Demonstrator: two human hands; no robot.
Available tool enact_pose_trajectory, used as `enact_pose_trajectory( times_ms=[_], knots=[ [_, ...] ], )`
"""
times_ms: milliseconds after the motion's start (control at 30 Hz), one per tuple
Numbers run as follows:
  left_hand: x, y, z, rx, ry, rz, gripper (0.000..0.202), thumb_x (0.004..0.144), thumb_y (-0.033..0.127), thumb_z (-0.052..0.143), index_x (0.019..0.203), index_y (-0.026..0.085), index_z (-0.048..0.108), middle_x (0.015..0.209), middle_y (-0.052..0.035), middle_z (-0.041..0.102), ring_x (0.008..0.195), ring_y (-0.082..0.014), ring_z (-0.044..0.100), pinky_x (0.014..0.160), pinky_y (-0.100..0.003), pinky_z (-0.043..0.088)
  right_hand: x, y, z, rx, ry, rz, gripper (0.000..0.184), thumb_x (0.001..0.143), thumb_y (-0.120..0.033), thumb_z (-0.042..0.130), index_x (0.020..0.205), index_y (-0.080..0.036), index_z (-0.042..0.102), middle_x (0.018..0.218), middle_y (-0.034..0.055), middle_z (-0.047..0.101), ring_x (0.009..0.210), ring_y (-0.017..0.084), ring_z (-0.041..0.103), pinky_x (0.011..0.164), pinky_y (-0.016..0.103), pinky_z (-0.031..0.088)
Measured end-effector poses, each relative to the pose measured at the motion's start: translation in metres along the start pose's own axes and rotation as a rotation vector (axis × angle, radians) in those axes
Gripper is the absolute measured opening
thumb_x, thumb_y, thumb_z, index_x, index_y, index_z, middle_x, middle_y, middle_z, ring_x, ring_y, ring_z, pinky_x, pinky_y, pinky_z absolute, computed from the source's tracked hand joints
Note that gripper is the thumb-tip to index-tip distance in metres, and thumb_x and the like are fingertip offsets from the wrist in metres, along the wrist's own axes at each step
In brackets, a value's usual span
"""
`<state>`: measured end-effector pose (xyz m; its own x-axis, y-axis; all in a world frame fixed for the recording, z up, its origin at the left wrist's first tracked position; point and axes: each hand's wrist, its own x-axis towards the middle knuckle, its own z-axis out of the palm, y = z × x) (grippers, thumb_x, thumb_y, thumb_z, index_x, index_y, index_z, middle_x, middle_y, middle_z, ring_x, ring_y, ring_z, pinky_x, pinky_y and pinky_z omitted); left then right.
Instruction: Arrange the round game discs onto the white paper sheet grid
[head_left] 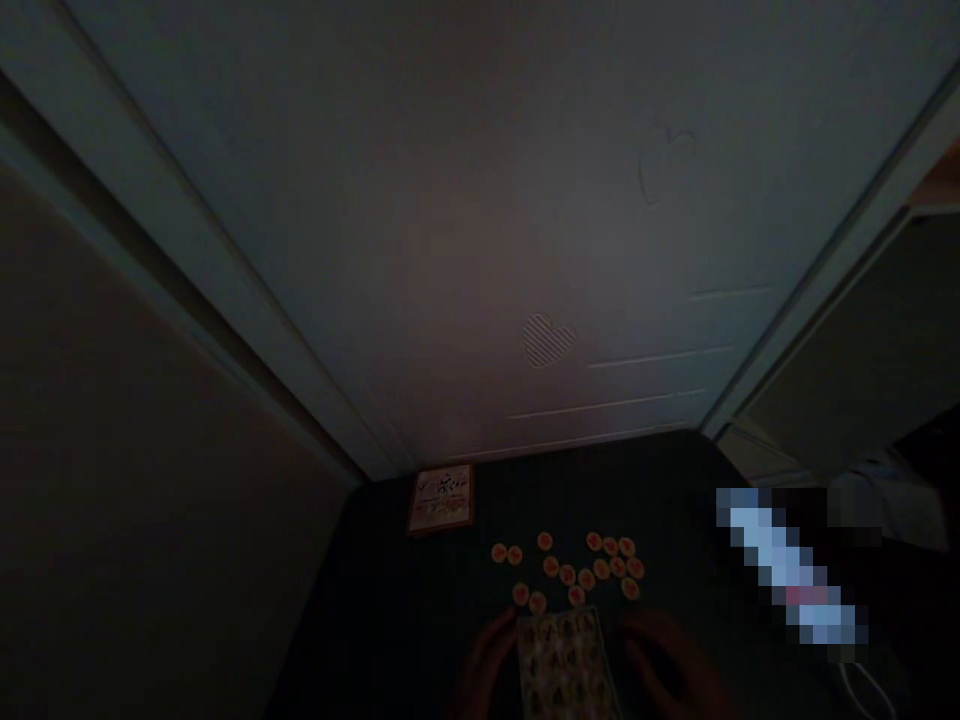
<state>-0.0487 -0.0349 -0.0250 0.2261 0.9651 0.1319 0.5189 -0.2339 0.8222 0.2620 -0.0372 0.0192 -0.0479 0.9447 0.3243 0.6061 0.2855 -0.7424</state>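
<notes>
A clear shallow tray lies at the bottom middle of the head view, its near end cut off by the frame. Rows of round Chinese chess pieces with dark marks fill it. My left hand is along the tray's left edge, fingers stretched out, with the fingertips by its far corner. To the right, my right hand is open and curved, a little apart from the tray. Beyond the tray, several round pieces with red marks are scattered on the dark table. Dim light hides finer detail of both hands.
A flat box with a printed lid sits at the table's back left. The dark table meets a pale panel with heart shapes. At right, a bright pixelated object has a white cable near it.
</notes>
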Motion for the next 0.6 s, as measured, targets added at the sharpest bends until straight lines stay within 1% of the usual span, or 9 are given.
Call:
enact_pose_trajectory(
  times_ms=[67,100,200,267,333,433,533,600],
  knots=[
    [0.011,0.01,-0.013,0.016,0.094,-0.005,0.056,0.084,0.043,0.07,0.137,0.031,0.061,0.144,-0.0138,0.059,0.131,-0.0338,0.059,0.104,-0.052,0.055,0.01,0.008,-0.01,-0.028,0.098,0.084,0.026,0.096,-0.041,0.061,0.114,-0.027,0.075,0.107,0.0074,0.078,0.095,0.023,0.078,0.083,0.029,0.065],
    [0.019,0.015,-0.02,0.038,0.13,-0.016,0.047,0.089,0.041,0.065,0.135,0.03,0.063,0.141,-0.0135,0.062,0.127,-0.0323,0.062,0.103,-0.052,0.056,0.015,0.012,-0.014,-0.029,0.113,0.115,0.027,0.097,-0.042,0.061,0.114,-0.027,0.074,0.108,0.0075,0.078,0.095,0.023,0.077,0.082,0.03,0.065],
    [0.052,0.025,-0.042,0.112,0.209,-0.011,0.029,0.095,0.038,0.06,0.119,0.027,0.07,0.129,-0.0109,0.068,0.119,-0.0291,0.067,0.101,-0.051,0.057,0.029,0.023,-0.022,-0.023,0.096,0.153,0.03,0.096,-0.044,0.061,0.116,-0.025,0.072,0.108,0.0079,0.077,0.094,0.024,0.076,0.081,0.033,0.065],
    [0.076,0.026,-0.054,0.156,0.255,0.04,0.024,0.095,0.037,0.06,0.112,0.026,0.072,0.121,-0.0098,0.07,0.112,-0.0276,0.069,0.098,-0.049,0.059,0.034,0.029,-0.022,-0.02,0.077,0.148,0.03,0.095,-0.046,0.062,0.115,-0.025,0.072,0.106,0.0079,0.077,0.091,0.024,0.076,0.08,0.034,0.065],
    [0.096,0.024,-0.06,0.2,0.303,0.099,0.022,0.095,0.036,0.06,0.109,0.025,0.073,0.117,-0.0091,0.071,0.111,-0.0272,0.069,0.099,-0.05,0.057,0.035,0.033,-0.019,-0.024,0.073,0.141,0.03,0.095,-0.047,0.062,0.113,-0.024,0.072,0.103,0.0078,0.077,0.089,0.024,0.076,0.078,0.034,0.065],
    [0.11,0.021,-0.058,0.225,0.319,0.14,0.022,0.096,0.03,0.057,0.11,0.024,0.072,0.115,-0.0093,0.071,0.111,-0.0267,0.068,0.098,-0.049,0.057,0.033,0.036,-0.009,-0.048,0.076,0.112,0.029,0.095,-0.047,0.062,0.111,-0.025,0.072,0.102,0.0078,0.076,0.089,0.024,0.075,0.078,0.035,0.065],
    [0.11,0.018,-0.047,0.235,0.272,0.165,0.026,0.095,0.021,0.052,0.111,0.024,0.072,0.116,-0.0091,0.071,0.11,-0.0257,0.068,0.097,-0.048,0.058,0.03,0.038,-0.001,-0.086,0.092,0.048,0.029,0.095,-0.047,0.063,0.112,-0.025,0.072,0.104,0.0083,0.075,0.093,0.025,0.075,0.082,0.038,0.065],
    [0.108,0.015,-0.04,0.242,0.244,0.172,0.031,0.092,0.015,0.05,0.111,0.025,0.072,0.116,-0.0087,0.071,0.111,-0.0254,0.068,0.096,-0.047,0.059,0.028,0.039,0.003,-0.116,0.109,0.01,0.027,0.095,-0.046,0.064,0.11,-0.026,0.073,0.103,0.0084,0.075,0.093,0.025,0.074,0.081,0.038,0.065]
  ],
)
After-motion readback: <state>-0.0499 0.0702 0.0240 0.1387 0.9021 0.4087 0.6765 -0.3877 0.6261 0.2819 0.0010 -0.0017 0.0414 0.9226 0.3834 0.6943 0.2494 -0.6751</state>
